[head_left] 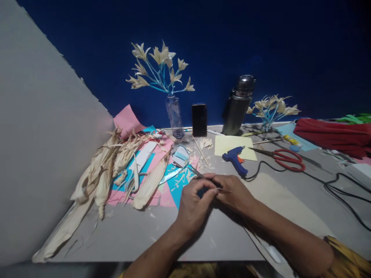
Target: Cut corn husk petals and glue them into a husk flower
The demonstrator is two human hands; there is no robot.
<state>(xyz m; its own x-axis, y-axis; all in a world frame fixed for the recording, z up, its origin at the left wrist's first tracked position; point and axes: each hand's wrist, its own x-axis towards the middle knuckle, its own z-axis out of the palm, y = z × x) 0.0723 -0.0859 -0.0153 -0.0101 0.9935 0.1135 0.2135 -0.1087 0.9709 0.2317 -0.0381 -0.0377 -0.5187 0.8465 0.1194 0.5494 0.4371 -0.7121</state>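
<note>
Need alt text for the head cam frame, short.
Two hands, left hand and right hand, meet at table centre, pinching a thin stick. Corn husks lie left; blue glue gun and red scissors behind.

Two hands (214,195), two flower bunches (160,67), one glue gun (235,159), one pair of scissors (282,157), one phone (199,120), one flask (239,104).

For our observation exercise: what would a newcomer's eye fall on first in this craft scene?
First the two hands meeting at centre front, the left hand and right hand pinching a thin stick between them. Behind them, pale husk flowers on blue stems rise from a clear bottle against the dark blue wall. A heap of dried corn husks sprawls left; a blue glue gun and red-handled scissors lie right.
</note>
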